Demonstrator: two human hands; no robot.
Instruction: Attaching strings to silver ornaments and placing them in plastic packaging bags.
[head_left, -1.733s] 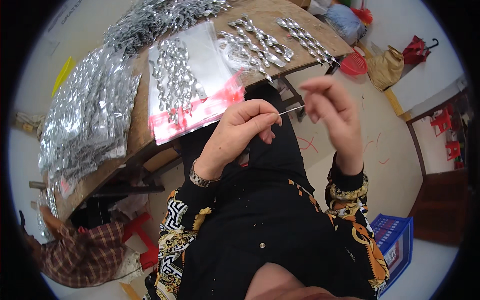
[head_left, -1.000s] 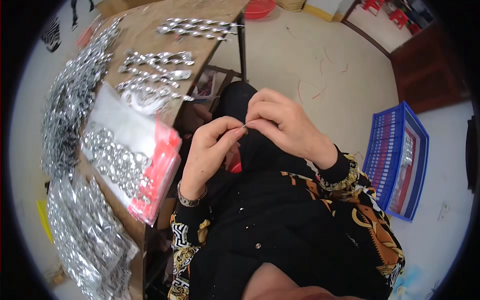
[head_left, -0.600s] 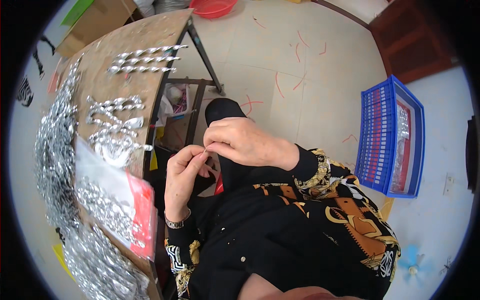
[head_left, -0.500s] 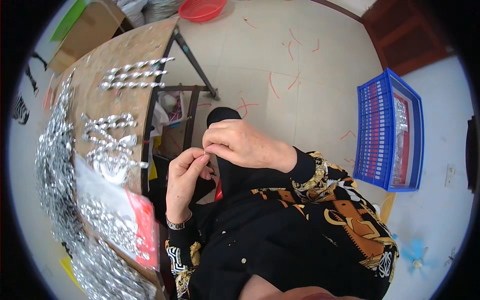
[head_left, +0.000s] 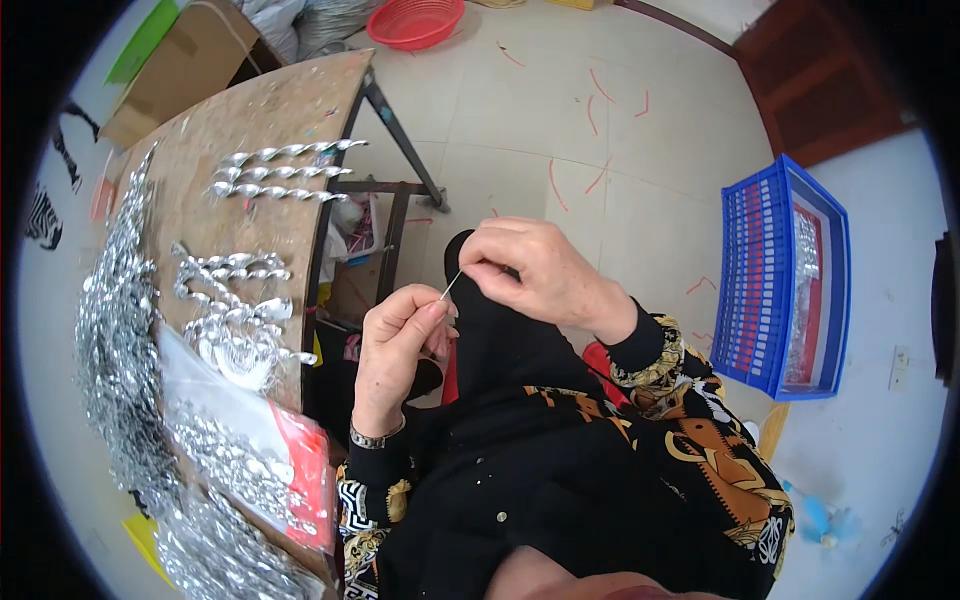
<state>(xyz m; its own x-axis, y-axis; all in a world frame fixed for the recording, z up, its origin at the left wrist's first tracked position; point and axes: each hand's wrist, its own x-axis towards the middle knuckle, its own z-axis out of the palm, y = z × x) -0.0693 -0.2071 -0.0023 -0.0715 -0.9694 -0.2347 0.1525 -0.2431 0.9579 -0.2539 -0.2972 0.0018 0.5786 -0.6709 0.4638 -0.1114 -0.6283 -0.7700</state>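
My left hand (head_left: 398,340) and my right hand (head_left: 535,272) meet above my lap, over my black-clad knee. Between their fingertips runs a thin silvery needle or wire (head_left: 450,286); the left thumb and forefinger pinch its lower end and the right hand pinches its upper end. A watch sits on my left wrist. To my left stands a wooden table (head_left: 270,110) with rows of silver twisted foil pieces (head_left: 285,170), and a clear bag with a red strip (head_left: 262,462) full of silver bits.
A long heap of silver foil (head_left: 118,350) lines the table's far-left edge. A blue plastic crate (head_left: 785,285) stands on the floor at right, a red basket (head_left: 415,20) and a cardboard box (head_left: 185,55) at the top. Red thread scraps lie on the tiled floor.
The view has swung right, so the table has slid to the left and the blue crate has come in. My hands have drawn together, then parted a little with the wire between them.
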